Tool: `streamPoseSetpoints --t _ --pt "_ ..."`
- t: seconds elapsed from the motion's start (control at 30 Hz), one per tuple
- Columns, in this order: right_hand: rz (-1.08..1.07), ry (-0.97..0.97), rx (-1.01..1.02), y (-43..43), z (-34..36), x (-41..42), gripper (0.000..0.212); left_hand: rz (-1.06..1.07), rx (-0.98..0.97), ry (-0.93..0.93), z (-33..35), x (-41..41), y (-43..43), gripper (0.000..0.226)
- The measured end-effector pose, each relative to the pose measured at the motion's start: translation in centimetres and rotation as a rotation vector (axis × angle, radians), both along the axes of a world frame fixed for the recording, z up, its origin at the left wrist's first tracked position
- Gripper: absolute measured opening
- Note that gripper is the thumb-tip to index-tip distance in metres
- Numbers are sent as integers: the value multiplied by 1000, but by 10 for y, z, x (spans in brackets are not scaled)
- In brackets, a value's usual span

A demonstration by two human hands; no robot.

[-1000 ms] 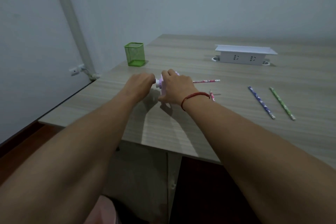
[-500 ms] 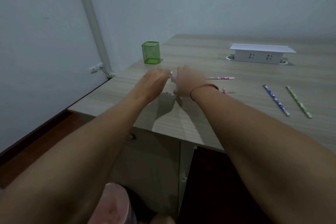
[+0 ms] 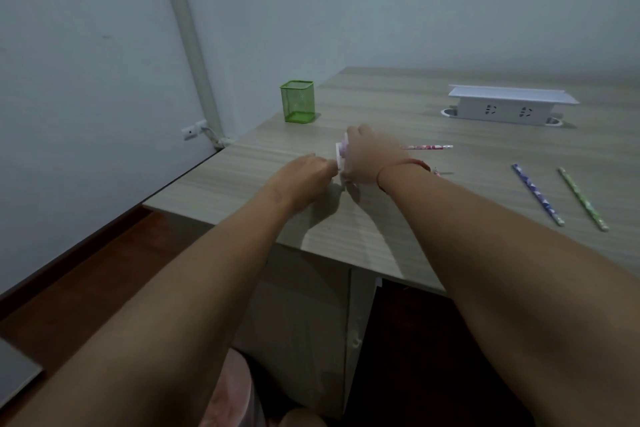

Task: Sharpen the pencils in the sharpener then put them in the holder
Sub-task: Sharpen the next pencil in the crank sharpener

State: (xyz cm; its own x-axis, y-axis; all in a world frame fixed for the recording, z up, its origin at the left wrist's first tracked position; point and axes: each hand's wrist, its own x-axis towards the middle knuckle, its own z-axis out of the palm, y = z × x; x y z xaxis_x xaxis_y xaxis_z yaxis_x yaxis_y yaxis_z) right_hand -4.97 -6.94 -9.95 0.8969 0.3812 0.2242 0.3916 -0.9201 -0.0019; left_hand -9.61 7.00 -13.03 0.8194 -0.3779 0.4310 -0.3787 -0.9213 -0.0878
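We see a pale wood-grain desk (image 3: 398, 229) set in the corner of a room with grey-blue walls and a dark reddish floor; a white socket box (image 3: 509, 107) sits toward the back, and a green mesh holder (image 3: 298, 101) stands near the desk's far left edge. Our right hand (image 3: 367, 158) is curled over a small pink-and-white sharpener (image 3: 341, 157) resting on the desk, covering most of it. Our left hand (image 3: 304, 177) is closed at its left side, fingertips pinched on something we cannot make out. A pink pencil (image 3: 427, 147) juts out from behind the right hand, lying level, its long axis running left to right, free end pointing right. A blue pencil (image 3: 536, 194) and a green pencil (image 3: 583, 198) lie well apart to the right, side by side, angled toward us.
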Motion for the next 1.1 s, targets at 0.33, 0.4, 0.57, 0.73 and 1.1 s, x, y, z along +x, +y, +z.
streamPoseSetpoints --t 0.33,0.4,0.57,0.73,1.1 --pt "84 -114 -3 -9 -4 0 66 183 135 200 7 33 -3 22" --pt "84 -134 0 -9 -5 -1 63 199 180 169 14 43 -5 20" --pt "70 -142 -8 -10 -2 -5 62 207 259 39 15 53 0 18" --pt "53 -113 -28 -10 0 -6 66 129 80 -124 35 57 1 16" --pt "-28 -53 -10 -7 6 -25 52 -85 -25 -152 42 19 7 18"
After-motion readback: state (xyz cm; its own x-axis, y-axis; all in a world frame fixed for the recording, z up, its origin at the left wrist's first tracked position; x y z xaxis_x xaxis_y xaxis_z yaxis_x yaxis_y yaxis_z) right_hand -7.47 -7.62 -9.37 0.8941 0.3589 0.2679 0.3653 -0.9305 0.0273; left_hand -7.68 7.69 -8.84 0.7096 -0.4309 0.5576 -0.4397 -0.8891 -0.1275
